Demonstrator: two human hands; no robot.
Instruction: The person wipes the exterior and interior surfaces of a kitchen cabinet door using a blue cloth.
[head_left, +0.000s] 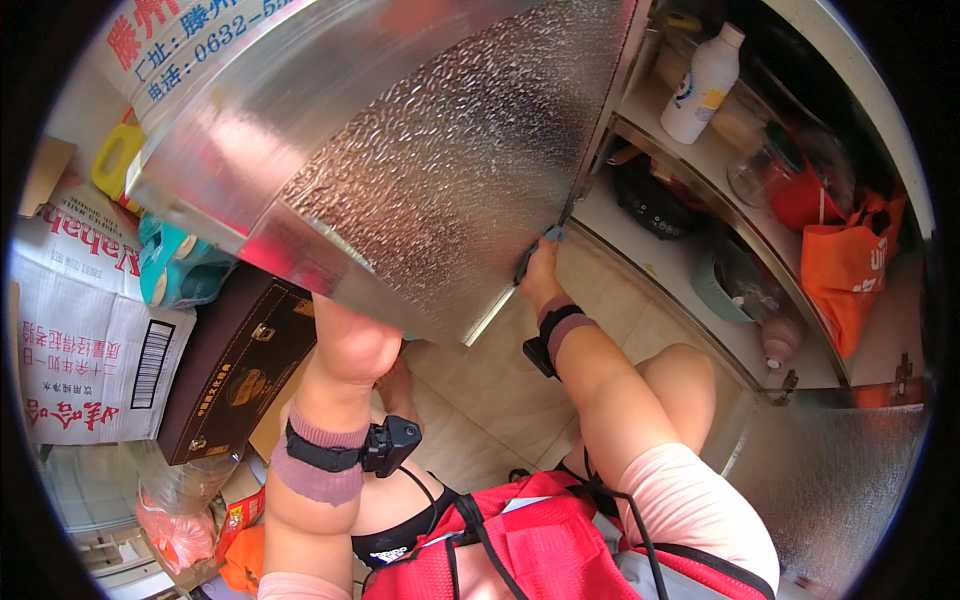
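Note:
A cabinet door (457, 172) with a shiny textured panel and metal frame stands swung out before me. My right hand (540, 271) is at the door's lower edge near the cabinet, holding a dark grey-blue cloth (525, 259) against it. Most of that cloth is covered by the fingers and the door. Under the door's near-left metal edge is my left hand (358, 341). Its fingers are hidden behind the door, so whether it grips anything is not visible.
Open cabinet shelves (637, 281) at right hold a white bottle (701, 86), a black appliance (652, 199), an orange bag (844, 262) and a pink bottle (780, 341). Left are a printed carton (97, 322), a brown case (240, 360) and a yellow jug (120, 161). Below is tiled floor (480, 405).

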